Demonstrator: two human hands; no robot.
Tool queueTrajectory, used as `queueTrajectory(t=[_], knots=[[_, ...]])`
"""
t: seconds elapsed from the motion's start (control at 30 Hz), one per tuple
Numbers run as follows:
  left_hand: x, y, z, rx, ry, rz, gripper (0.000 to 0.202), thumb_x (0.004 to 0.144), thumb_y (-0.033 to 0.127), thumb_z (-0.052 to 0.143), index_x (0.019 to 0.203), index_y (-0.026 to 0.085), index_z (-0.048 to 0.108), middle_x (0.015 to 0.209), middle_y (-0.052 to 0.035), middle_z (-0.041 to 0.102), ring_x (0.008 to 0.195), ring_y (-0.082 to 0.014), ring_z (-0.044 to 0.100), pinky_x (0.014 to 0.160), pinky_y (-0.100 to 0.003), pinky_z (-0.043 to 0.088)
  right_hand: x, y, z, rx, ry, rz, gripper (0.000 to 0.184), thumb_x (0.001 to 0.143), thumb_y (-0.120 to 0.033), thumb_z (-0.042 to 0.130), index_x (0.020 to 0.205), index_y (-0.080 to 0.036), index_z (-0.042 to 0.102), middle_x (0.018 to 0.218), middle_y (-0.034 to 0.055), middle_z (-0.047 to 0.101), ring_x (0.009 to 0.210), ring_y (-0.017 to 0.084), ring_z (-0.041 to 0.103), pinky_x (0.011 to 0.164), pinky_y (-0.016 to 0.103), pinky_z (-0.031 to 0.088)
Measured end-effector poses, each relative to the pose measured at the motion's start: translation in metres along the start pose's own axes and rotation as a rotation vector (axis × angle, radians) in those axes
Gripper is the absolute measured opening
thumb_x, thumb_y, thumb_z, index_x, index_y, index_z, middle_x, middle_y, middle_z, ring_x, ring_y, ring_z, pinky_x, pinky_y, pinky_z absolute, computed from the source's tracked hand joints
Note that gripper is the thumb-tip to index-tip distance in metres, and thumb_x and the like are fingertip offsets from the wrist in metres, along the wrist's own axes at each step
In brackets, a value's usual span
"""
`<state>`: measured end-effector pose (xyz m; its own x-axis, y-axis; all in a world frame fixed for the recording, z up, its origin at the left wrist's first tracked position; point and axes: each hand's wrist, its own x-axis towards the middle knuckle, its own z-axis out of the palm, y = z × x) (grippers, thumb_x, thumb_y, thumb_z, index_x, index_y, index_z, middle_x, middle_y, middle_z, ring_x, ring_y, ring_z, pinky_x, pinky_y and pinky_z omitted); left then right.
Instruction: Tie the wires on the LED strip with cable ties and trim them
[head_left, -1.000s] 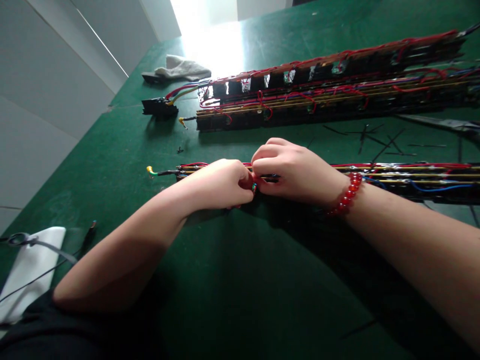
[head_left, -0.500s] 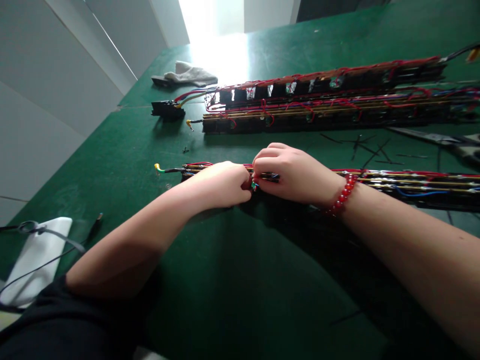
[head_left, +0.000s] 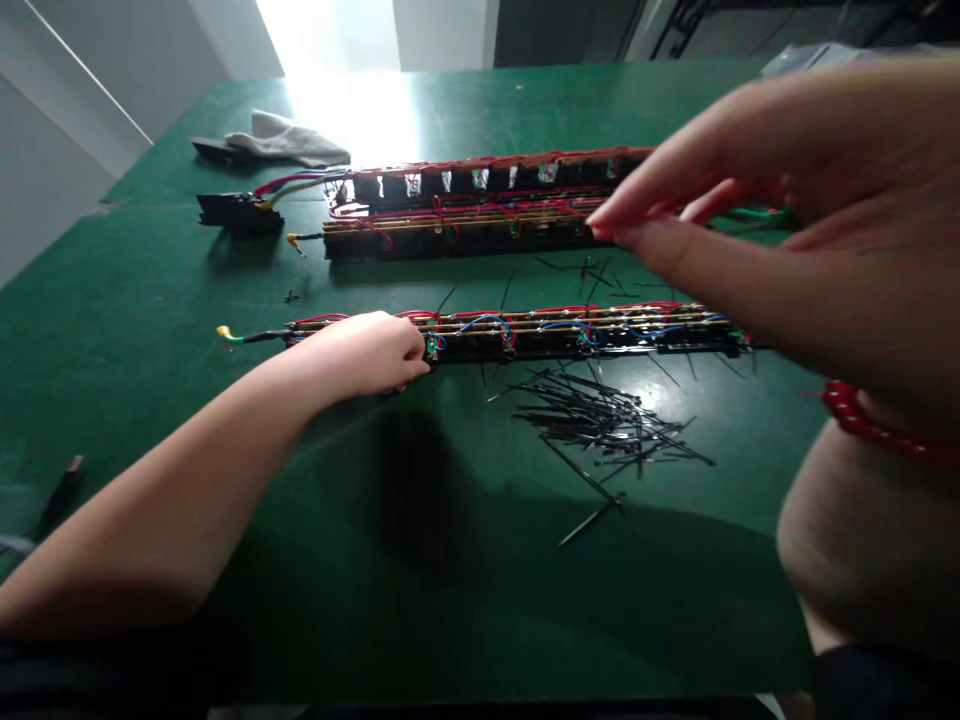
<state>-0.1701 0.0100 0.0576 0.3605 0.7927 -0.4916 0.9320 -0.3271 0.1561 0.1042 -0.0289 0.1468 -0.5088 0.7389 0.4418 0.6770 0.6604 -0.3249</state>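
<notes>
A long black bar point(head_left: 547, 340) with brass rods and red and blue wires lies across the table in front of me. My left hand point(head_left: 382, 352) is closed at its left part, fingers curled over it and thumb along the front edge. My right hand point(head_left: 795, 220) is raised close to the camera, thumb and forefinger pinched together; whatever they may hold is too small to make out. Below the bar, a pile of thin black cable ties point(head_left: 600, 415) is spread. Several ties also stick out from the bar.
Farther back lie two similar wired bars point(head_left: 450, 245), partly hidden by my right hand. A black connector block point(head_left: 238, 212) sits at their left end, and a grey cloth point(head_left: 281, 138) lies behind. A cable end point(head_left: 67, 480) rests at the left.
My right hand has left the bar and risen to the right, toward the camera. My left hand stays at the bar. The view has shifted right, uncovering the pile of cable ties.
</notes>
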Motion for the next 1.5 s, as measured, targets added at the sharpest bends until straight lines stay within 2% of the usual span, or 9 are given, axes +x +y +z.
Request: queueTrajectory(t=[0.1,0.23,0.33,0.47,0.63,1.07,1.33,1.4,1.5], knots=[[0.000,0.000,0.001,-0.002,-0.059,0.137,0.027,0.090,0.038,0.052,0.076,0.021,0.066,0.076,-0.0010,0.073,0.067,-0.0162,0.064,0.061,-0.025,0.039,-0.047,0.022,0.021,-0.109,-0.001,-0.040,0.010,0.095,-0.023,0.062,0.099,-0.026,0.071,0.100,0.0036,0.075,0.093,0.024,0.071,0.086,0.040,0.056],[0.005,0.005,0.010,-0.137,-0.203,0.230,0.028,0.090,0.041,0.052,0.078,0.021,0.068,0.072,0.0007,0.074,0.065,-0.0149,0.067,0.061,-0.022,0.044,-0.126,0.039,0.051,-0.016,0.021,-0.018,0.015,0.090,-0.015,0.065,0.101,-0.024,0.071,0.093,0.0052,0.075,0.085,0.022,0.072,0.076,0.038,0.059],[0.008,0.010,0.016,-0.185,-0.225,0.229,0.029,0.086,0.044,0.057,0.072,0.021,0.068,0.066,0.0004,0.073,0.059,-0.0152,0.067,0.058,-0.023,0.043,-0.173,0.032,0.057,0.134,-0.049,0.033,0.021,0.088,-0.013,0.069,0.106,-0.025,0.070,0.093,0.0035,0.074,0.087,0.018,0.070,0.076,0.032,0.060],[0.009,0.011,0.019,-0.265,-0.292,0.212,0.029,0.083,0.045,0.058,0.069,0.021,0.066,0.064,0.0003,0.073,0.058,-0.0160,0.068,0.058,-0.023,0.046,-0.197,0.012,0.063,0.241,-0.096,0.193,0.019,0.091,-0.015,0.067,0.106,-0.025,0.070,0.096,0.0031,0.072,0.091,0.016,0.069,0.078,0.029,0.059],[0.011,0.007,0.021,-0.326,-0.344,0.192,0.031,0.083,0.049,0.059,0.070,0.021,0.065,0.064,-0.0001,0.072,0.059,-0.0163,0.068,0.057,-0.023,0.048,-0.191,0.003,0.074,0.224,-0.077,0.350,0.008,0.090,-0.020,0.070,0.098,-0.023,0.072,0.090,0.0029,0.071,0.085,0.018,0.067,0.076,0.033,0.057],[0.008,0.011,0.019,-0.317,-0.340,0.185,0.035,0.088,0.050,0.056,0.072,0.020,0.065,0.063,0.0001,0.070,0.059,-0.0151,0.068,0.057,-0.022,0.050,-0.187,-0.004,0.079,0.215,0.047,0.406,0.004,0.093,-0.022,0.068,0.094,-0.023,0.072,0.092,0.0023,0.073,0.086,0.016,0.069,0.078,0.032,0.056],[-0.002,0.006,0.008,-0.502,-0.467,0.283,0.027,0.083,0.047,0.062,0.080,0.020,0.068,0.066,-0.0011,0.071,0.061,-0.0153,0.068,0.057,-0.023,0.052,-0.142,-0.009,0.067,0.503,0.042,0.462,0.005,0.088,-0.029,0.070,0.085,-0.024,0.070,0.078,0.0022,0.073,0.067,0.017,0.069,0.058,0.029,0.058],[-0.009,-0.004,-0.004,-0.608,-0.299,0.291,0.030,0.083,0.049,0.061,0.083,0.020,0.067,0.060,-0.0007,0.065,0.054,-0.0130,0.061,0.052,-0.023,0.047,-0.122,-0.011,0.066,0.649,0.018,0.506,0.007,0.087,-0.029,0.071,0.083,-0.024,0.070,0.073,0.0017,0.073,0.063,0.016,0.071,0.054,0.026,0.059],[-0.013,-0.027,-0.020,-0.718,0.191,0.258,0.034,0.087,0.049,0.057,0.087,0.017,0.068,0.057,-0.0005,0.059,0.049,-0.0085,0.048,0.050,-0.024,0.039,-0.088,-0.011,0.071,0.792,0.032,0.510,0.011,0.085,-0.029,0.073,0.079,-0.021,0.069,0.068,0.0017,0.072,0.056,0.014,0.070,0.049,0.022,0.059]])
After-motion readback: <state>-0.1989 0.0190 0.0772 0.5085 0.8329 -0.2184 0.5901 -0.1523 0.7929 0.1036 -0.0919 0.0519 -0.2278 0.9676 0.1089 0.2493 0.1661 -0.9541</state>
